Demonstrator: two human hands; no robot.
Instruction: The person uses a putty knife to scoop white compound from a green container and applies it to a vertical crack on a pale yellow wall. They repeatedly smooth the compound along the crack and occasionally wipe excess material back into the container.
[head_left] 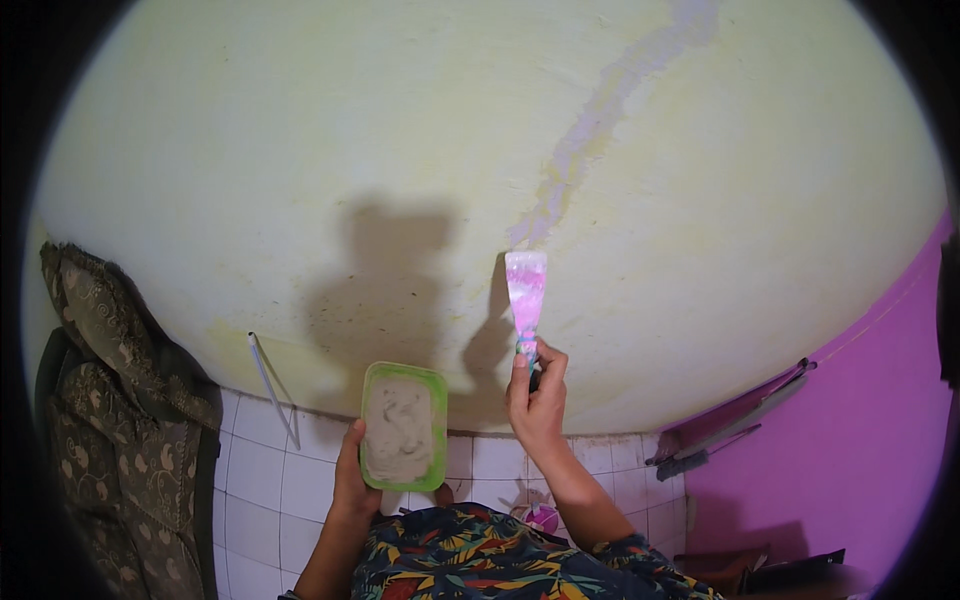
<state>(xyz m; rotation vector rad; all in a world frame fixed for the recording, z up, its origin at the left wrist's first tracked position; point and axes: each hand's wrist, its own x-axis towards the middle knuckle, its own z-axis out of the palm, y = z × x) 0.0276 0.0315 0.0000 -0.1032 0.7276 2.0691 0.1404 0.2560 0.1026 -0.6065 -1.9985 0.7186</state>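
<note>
My right hand is closed around the handle of a putty knife, its smeared blade pointing up. The blade's tip is at the lower end of a pale lilac filler strip that runs up and right across the yellowish wall. Whether the tip touches the wall I cannot tell. Lower and to the left, my left hand grips a green rectangular tub by its left side. Greyish-beige filler paste lies inside it, with swirled marks on top.
A dark patterned sofa stands at the left. Against the wall leans a thin pale stick. A brush with a long handle and other poles rest by the purple wall at the right. White tiles cover the floor.
</note>
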